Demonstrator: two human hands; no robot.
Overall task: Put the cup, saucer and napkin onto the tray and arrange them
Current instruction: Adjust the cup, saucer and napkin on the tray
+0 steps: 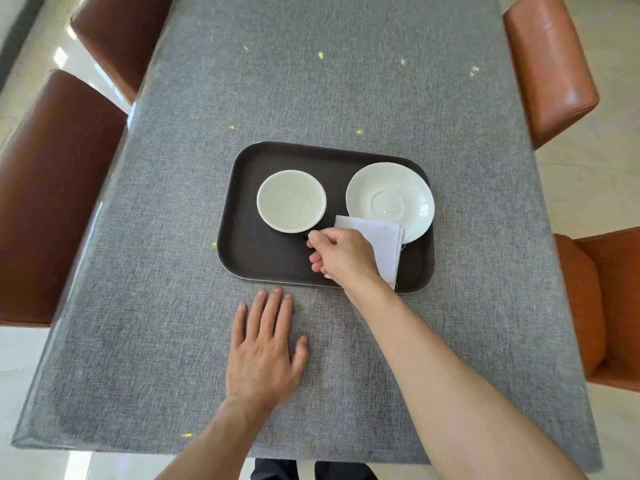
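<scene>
A dark brown tray (pixel 263 258) lies on the grey table. A white cup (pixel 291 201) stands upright in its left half. A white saucer (pixel 388 199) sits in the right half, against the tray's right rim. A folded white napkin (pixel 381 244) lies on the tray in front of the saucer, its far corner over the saucer's near edge. My right hand (pixel 341 258) rests over the napkin's left part, thumb and forefinger pinched at the cup's near-right side, where its handle seems to be. My left hand (pixel 266 348) lies flat and open on the table, just in front of the tray.
The grey tablecloth (pixel 311 81) covers a long table. Brown leather chairs stand on the left (pixel 59 188) and orange-brown ones on the right (pixel 550 64). Small yellow specks dot the cloth beyond the tray.
</scene>
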